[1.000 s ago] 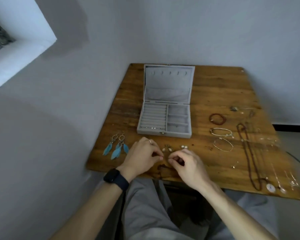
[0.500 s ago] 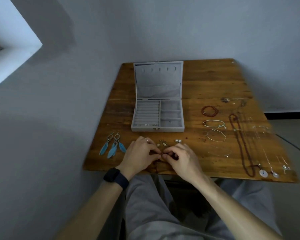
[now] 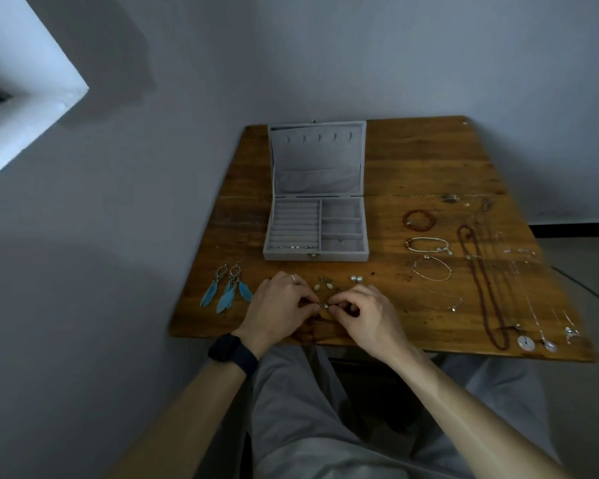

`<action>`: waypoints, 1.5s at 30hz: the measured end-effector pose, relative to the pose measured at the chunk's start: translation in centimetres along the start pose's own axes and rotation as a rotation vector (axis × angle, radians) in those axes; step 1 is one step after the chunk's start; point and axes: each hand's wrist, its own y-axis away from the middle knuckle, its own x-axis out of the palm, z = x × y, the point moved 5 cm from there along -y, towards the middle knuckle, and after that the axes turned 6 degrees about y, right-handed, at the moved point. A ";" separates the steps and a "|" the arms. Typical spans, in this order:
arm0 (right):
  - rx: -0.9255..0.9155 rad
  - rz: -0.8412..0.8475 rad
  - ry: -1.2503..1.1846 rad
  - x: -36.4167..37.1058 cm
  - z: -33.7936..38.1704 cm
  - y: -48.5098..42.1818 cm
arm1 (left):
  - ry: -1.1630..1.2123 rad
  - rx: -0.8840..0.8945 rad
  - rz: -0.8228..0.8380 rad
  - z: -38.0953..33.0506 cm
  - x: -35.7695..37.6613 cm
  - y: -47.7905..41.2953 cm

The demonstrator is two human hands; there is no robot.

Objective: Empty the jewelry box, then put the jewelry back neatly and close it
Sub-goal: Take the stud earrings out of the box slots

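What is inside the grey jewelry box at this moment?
In the jewelry box, a few small pieces sit in the nearest ring row, and one tiny piece lies in the nearest right compartment. The lid pocket hides whatever it may hold.

The room is dim and looks grey-blue. The brightest spot is the white window ledge [image 3: 38, 74] at the top left, and the light seems to come from there. A dark shadow lies on the plain grey wall [image 3: 125, 46] beside it. The brown wooden table [image 3: 429, 160] has a soft shine. Its sides lean outward, bent by the wide lens. The thin silver chains [image 3: 533, 271] on the right look smeared. The tiny earring [image 3: 325, 306] pinched between the left hand [image 3: 277, 305] and the right hand [image 3: 367, 312] is too small and dim to see well.
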 end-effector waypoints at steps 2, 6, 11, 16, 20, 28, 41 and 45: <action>-0.001 -0.004 0.005 0.0 0.0 0.0 | 0.003 -0.001 0.005 0.0 0.0 0.0; 0.001 0.005 0.005 -0.2 0.0 0.1 | -0.011 0.008 0.004 0.0 0.0 0.0; 0.017 0.047 -0.023 -0.6 0.2 0.2 | -0.004 0.018 0.018 0.3 -0.5 0.1; 0.014 0.052 -0.090 -2.2 0.7 -0.2 | 0.081 -0.059 -0.103 2.4 -3.8 -0.7; -0.020 -0.036 -0.052 -4.1 2.6 -2.8 | 0.107 -0.157 -0.182 5.6 -6.1 -2.6; -0.134 -0.025 0.249 -2.1 5.9 -10.8 | -0.150 -0.205 0.044 8.5 -4.7 -5.2; -0.309 0.299 0.491 2.4 8.1 -16.5 | -0.144 -0.204 0.013 8.7 -3.9 -5.2; -0.289 0.328 0.538 2.4 8.5 -17.0 | -0.101 -0.230 0.015 8.8 -3.9 -5.2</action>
